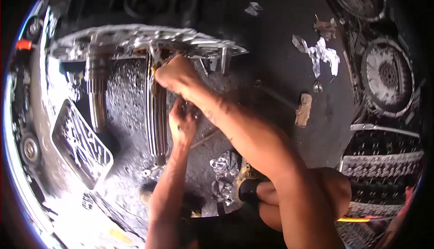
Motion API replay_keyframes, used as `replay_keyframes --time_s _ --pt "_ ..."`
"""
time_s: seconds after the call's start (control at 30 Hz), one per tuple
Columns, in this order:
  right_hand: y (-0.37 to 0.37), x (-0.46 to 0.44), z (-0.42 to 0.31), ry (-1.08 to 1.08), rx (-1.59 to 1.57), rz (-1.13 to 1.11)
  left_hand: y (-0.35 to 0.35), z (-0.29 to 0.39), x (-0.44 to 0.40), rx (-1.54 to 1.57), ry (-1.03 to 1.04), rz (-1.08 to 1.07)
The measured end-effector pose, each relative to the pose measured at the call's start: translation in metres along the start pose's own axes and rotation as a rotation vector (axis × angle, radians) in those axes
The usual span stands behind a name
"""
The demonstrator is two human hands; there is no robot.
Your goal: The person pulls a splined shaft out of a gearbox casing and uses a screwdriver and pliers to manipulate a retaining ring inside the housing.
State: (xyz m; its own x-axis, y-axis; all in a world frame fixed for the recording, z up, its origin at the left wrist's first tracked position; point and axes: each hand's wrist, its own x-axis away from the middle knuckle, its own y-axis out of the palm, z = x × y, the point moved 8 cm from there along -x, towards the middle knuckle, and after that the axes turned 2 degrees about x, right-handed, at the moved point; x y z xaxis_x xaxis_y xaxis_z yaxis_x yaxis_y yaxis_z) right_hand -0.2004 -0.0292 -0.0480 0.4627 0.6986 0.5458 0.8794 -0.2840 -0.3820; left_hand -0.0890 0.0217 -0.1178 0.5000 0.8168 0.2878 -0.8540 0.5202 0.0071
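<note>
My right hand (175,73) is closed in a fist at the upper end of a long splined shaft (157,118), close to the metal housing's underside. What its fingers grip, if anything, is hidden. Just below it is my left hand (183,121), its fingers dark with grease and curled inward beside the shaft. I cannot make out what lies within them. The large metal housing (194,39) spans the top, with the shaft projecting from it toward me. A shorter, stepped splined shaft (96,91) projects from the housing further left.
A slotted metal tray-like part (81,145) leans at the left. Crumpled foil (224,172) lies near my feet, with more foil scraps (323,54) on the floor at right. A brownish block (303,110) lies nearby. Round plates (388,75) and rows of metal parts (382,165) line the right side.
</note>
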Motion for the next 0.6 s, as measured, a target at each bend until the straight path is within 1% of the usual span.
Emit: replay_keyframes --time_s 0.03,0.07,0.1,0.17,0.2,0.23,0.3,0.33,0.4,0.57,0.6 --pt "0.001 -0.001 0.001 -0.010 -0.027 0.014 0.001 0.001 -0.002 -0.006 0.122 -0.009" --pt "0.003 -0.004 0.001 -0.042 0.007 -0.002 -0.002 -0.008 -0.002 0.013 0.144 0.022" --pt "0.003 -0.003 -0.003 -0.072 0.043 -0.020 -0.003 -0.004 -0.004 -0.008 0.149 0.006" --pt "0.004 -0.002 -0.001 -0.042 0.053 -0.057 -0.003 -0.005 -0.006 -0.117 0.087 -0.046" --pt "0.006 -0.004 0.000 -0.043 0.053 -0.046 -0.001 0.005 -0.005 -0.176 0.148 -0.023" --pt "0.007 -0.006 0.000 -0.047 0.058 -0.037 0.000 0.006 -0.004 -0.179 0.149 -0.021" --pt "0.008 -0.008 0.002 -0.047 0.091 -0.042 0.002 0.016 0.001 -0.266 0.265 0.039" --pt "0.008 -0.008 0.001 -0.047 0.121 -0.044 0.003 0.013 0.001 -0.269 0.264 0.040" --pt "0.009 -0.009 0.002 -0.054 0.103 -0.030 0.004 -0.004 0.001 -0.097 0.130 0.051" --pt "0.007 -0.011 0.001 -0.096 0.103 0.022 0.008 -0.002 0.006 -0.146 0.168 0.108" --pt "0.007 -0.010 0.001 -0.095 0.108 0.007 0.010 0.006 0.008 -0.267 0.258 0.144"
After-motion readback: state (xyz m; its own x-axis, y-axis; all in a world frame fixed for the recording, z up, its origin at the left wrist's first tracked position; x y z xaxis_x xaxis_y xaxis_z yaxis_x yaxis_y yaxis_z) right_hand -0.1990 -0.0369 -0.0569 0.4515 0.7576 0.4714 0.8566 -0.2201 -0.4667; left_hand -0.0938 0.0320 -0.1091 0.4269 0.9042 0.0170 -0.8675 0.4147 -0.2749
